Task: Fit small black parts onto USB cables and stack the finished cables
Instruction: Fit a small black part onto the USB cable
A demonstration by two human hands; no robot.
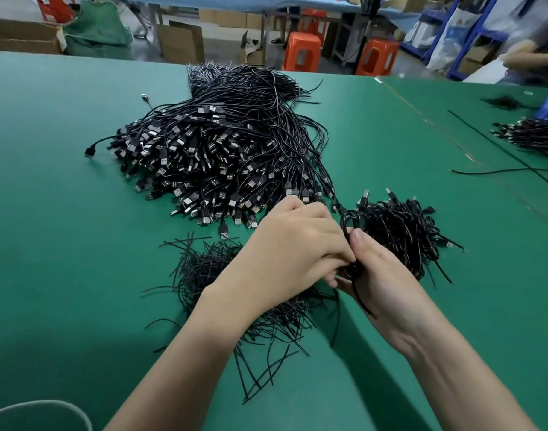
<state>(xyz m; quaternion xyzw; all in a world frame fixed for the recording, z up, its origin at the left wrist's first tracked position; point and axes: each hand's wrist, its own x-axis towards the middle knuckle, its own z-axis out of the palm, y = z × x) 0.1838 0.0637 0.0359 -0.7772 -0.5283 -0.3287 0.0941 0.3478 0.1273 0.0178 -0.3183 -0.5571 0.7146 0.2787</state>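
USB cable [348, 220], seemingly light and springy, is being pinched mid-coil by left hand [285, 247] and right hand [387, 284], loop bulging above the grip

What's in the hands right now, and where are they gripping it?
One coiled black cable, held at the coil's middle: the right hand grips it under the thumb, and the left hand pinches it alongside.

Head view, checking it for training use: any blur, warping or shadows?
Head view: left hand, right hand and cable pile sharp; person at far right blurred; table far edge tilted, hardly bowed; soft shadows beside the forearms.
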